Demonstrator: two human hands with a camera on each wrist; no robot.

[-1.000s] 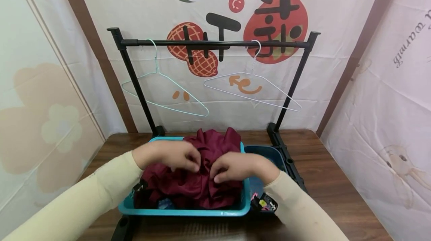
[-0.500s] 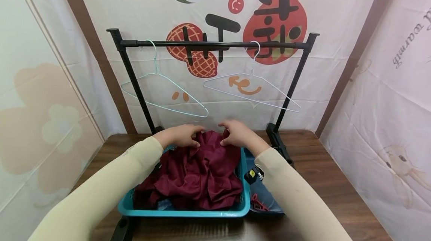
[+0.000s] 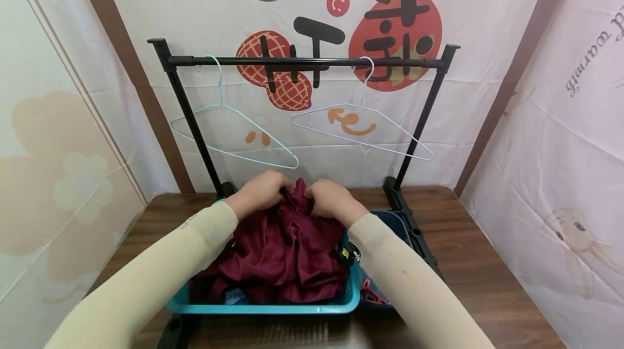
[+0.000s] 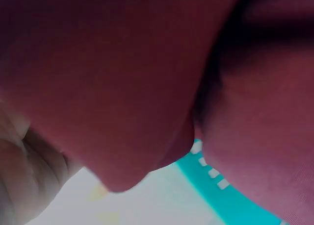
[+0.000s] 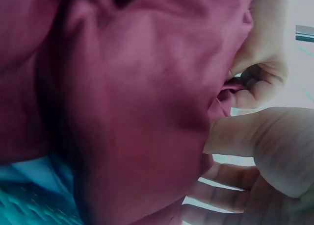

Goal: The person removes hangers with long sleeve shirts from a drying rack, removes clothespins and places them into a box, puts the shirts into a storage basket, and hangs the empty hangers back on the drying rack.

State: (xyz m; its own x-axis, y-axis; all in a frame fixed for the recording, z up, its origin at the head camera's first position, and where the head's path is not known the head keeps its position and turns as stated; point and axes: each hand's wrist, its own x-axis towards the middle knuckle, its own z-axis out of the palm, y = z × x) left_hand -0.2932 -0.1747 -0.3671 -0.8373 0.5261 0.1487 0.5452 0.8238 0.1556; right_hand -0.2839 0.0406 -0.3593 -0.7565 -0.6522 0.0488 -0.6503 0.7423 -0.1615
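Note:
A maroon cloth garment (image 3: 287, 257) lies heaped in a turquoise plastic basket (image 3: 263, 310), its far end drawn up to a peak. My left hand (image 3: 263, 192) pinches that raised part from the left. On the other side my right hand (image 3: 331, 200) pinches it too, thumb in front and fingers behind in the right wrist view. Folds of the garment (image 4: 113, 87) fill most of the left wrist view. A bit of blue fabric (image 3: 236, 297) shows under the garment at the basket's front. The kind of garment is hidden by the folds.
A black rack (image 3: 312, 62) stands behind the basket, with a mint hanger (image 3: 244, 116) and a white hanger (image 3: 363, 104) on its bar. To the right is a dark blue bin (image 3: 402, 224) with red plastic clips (image 3: 372, 295), partly behind my right sleeve. All stand on a wooden table (image 3: 482, 273).
Both hands moved from over the middle of the basket to its far side, then closed in on the garment's far end and gathered it into a peak.

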